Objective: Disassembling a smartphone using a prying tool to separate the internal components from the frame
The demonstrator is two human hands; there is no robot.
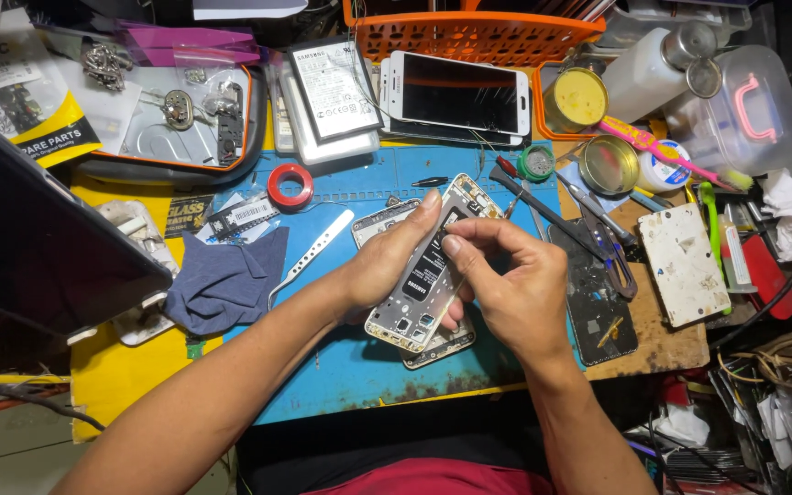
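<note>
- left hand (385, 266) cups opened phone frame (430, 266) from below, fingers wrapped on its edge, tilted above blue mat (350, 362)
- right hand (511, 289) thumb and forefinger pinched together on frame's middle
- second frame (439, 346) lies beneath

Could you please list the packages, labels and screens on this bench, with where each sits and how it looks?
Phone: top centre, white frame, dark cracked screen.
Battery: left of the phone, black with a white label.
Parts packet: top left, yellow, black and white.
Barcode label: on the blue mat, white on black.
</note>
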